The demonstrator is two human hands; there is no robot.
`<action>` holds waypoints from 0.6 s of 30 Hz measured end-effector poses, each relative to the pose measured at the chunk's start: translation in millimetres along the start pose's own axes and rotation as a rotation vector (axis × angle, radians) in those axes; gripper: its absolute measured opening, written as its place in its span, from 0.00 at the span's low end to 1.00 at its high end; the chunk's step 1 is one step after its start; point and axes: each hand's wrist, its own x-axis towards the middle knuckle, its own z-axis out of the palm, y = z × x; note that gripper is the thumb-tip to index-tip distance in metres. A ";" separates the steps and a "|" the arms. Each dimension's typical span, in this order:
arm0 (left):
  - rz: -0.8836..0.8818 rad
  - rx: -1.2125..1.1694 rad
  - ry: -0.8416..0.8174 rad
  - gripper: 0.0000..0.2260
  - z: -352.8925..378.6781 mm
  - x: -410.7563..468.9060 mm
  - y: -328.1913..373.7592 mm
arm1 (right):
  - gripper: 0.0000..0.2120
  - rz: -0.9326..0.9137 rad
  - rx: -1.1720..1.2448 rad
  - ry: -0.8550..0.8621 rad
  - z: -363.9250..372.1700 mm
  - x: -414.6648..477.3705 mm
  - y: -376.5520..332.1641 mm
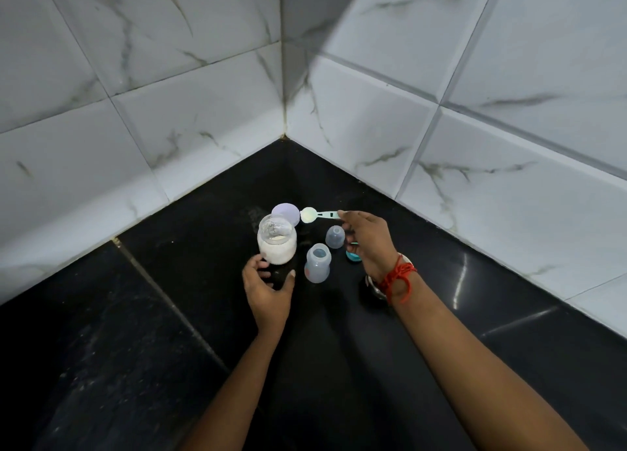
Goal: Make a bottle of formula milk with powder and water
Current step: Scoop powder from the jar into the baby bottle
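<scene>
An open glass jar of white powder (277,243) stands on the black counter (169,315); its pale lilac lid (285,213) lies just behind it. My right hand (364,240) pinches the handle of a light green measuring scoop (317,215), whose bowl hovers beside the lid. The open clear baby bottle (318,263) stands upright to the right of the jar. Behind the bottle stands its clear cap (335,237). My left hand (269,291) curls open just below the jar, fingertips near its base, holding nothing.
A teal ring (353,256) lies partly hidden under my right hand. A shiny metal vessel (375,287) shows beneath my right wrist, which wears red thread. White marble-look tiled walls (373,128) meet in a corner close behind the objects.
</scene>
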 end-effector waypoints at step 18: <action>0.085 0.036 -0.385 0.22 25.5 3.0 21.4 | 0.07 -0.057 0.046 0.099 -41.4 -35.9 17.8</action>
